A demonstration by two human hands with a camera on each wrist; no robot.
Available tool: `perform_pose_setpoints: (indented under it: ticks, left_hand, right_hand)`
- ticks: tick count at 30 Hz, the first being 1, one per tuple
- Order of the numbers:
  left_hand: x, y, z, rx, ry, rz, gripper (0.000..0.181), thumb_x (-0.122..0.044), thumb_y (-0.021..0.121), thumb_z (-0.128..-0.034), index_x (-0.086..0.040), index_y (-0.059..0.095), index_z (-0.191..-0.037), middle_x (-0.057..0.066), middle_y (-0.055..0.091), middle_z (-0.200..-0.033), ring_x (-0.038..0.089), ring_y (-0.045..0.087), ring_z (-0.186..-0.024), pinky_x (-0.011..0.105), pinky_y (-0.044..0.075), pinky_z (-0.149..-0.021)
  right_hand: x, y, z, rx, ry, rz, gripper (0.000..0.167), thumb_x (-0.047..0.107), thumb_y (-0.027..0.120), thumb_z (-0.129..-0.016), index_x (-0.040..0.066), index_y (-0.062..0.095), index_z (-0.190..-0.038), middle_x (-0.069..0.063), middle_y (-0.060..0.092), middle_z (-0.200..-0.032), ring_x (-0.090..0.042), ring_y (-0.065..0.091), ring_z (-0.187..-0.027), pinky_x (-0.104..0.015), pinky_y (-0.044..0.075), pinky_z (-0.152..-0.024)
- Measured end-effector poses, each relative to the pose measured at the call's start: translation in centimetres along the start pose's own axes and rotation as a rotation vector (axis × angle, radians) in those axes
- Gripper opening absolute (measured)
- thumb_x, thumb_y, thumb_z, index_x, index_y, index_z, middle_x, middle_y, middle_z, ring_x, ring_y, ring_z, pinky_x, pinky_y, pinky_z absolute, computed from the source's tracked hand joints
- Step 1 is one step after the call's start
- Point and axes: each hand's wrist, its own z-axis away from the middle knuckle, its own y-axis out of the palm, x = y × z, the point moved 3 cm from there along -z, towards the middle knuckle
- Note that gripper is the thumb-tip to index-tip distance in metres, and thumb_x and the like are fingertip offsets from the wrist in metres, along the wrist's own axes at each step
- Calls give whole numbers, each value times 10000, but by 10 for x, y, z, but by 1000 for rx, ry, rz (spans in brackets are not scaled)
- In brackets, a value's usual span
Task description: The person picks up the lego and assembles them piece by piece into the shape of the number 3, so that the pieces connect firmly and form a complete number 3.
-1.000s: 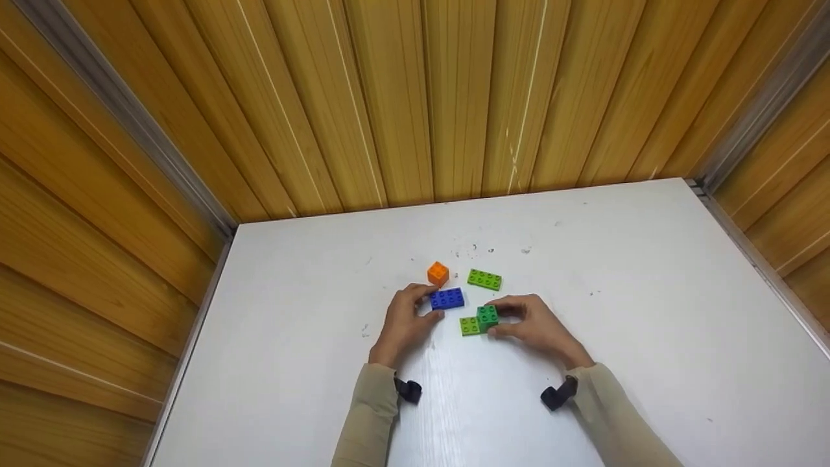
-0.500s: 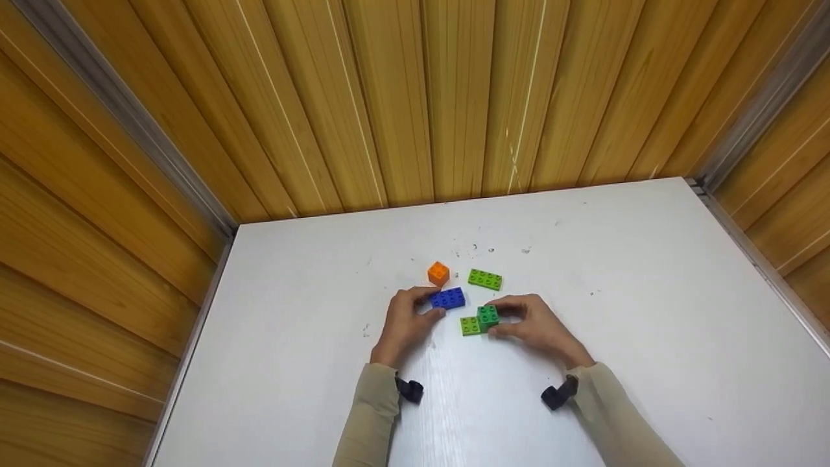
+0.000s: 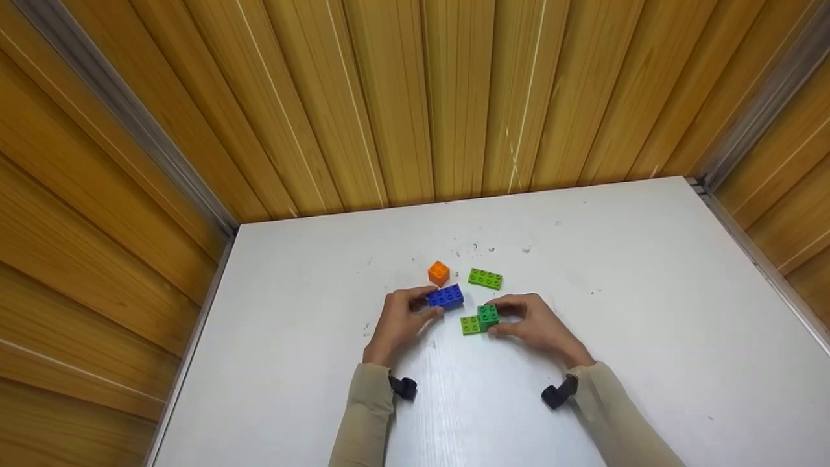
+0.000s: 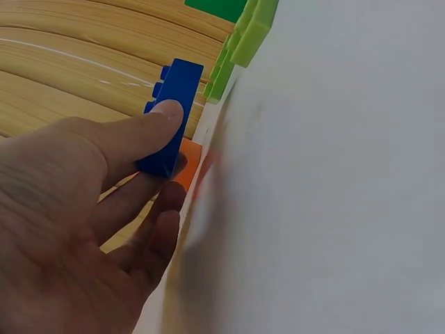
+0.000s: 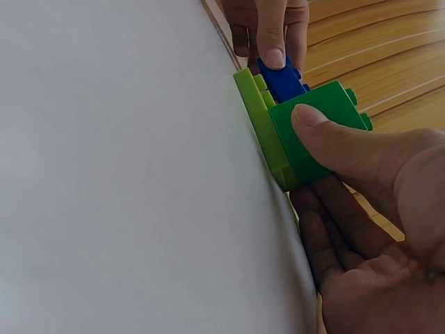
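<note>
Between thumb and fingers, my left hand (image 3: 399, 321) pinches a blue eight-stud toy building brick (image 3: 446, 297). In the left wrist view this blue brick (image 4: 174, 111) is off the table, with a small gap beneath it. My right hand (image 3: 537, 324) grips a dark green four-stud brick (image 3: 487, 314). That brick stands on the right part of a thin light green brick (image 3: 469, 325), whose left studs show. The right wrist view has the thumb on the side of the green brick (image 5: 313, 132), and the light green brick (image 5: 257, 125) under it at the table surface.
An orange brick (image 3: 439, 273) lies just beyond the blue one. Another thin light green brick (image 3: 486, 279) lies farther back, between the hands. All are on a white table (image 3: 292, 324) with wood-patterned panels (image 3: 454, 97) behind it and at both sides.
My left hand has raised the blue brick slightly and shifted a little left and away, turning the brick a bit. The right hand and its green bricks have stayed in place.
</note>
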Motion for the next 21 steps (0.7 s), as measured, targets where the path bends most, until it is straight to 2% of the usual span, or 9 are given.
perform_pose_setpoints:
  ticks: [3,10,17,21]
  left_hand:
    - [-3,-2,0,14,8,0,445,-196,825,-961,-211,733,-1396,5,739,-1335,159,674,-1111,370,585,-1036]
    - [-11,-4,3,43,-20,19,472,-185,817,-968,-226,711,-1426,16,716,-1374,203,678,-1195,412,569,-1090]
    - [-19,-5,4,72,40,19,473,-188,804,-979,-159,696,-1438,56,716,-1392,241,699,-1222,443,562,-1106]
    - [-24,-5,4,79,106,15,474,-197,807,-976,-113,697,-1429,66,729,-1373,236,712,-1211,432,573,-1091]
  right_hand:
    - [1,0,0,-2,-2,8,467,156,919,-834,92,771,-1273,-103,771,-1261,-314,706,-1198,-560,526,-1116]
    - [0,1,0,21,-3,8,503,161,915,-839,99,750,-1310,-110,753,-1305,-334,691,-1238,-568,504,-1143]
    - [1,0,0,30,-21,4,503,205,897,-870,100,736,-1335,-115,740,-1333,-334,685,-1242,-578,499,-1144]
    - [2,-1,0,28,-40,3,469,209,881,-897,87,741,-1327,-116,749,-1312,-325,694,-1220,-563,521,-1121]
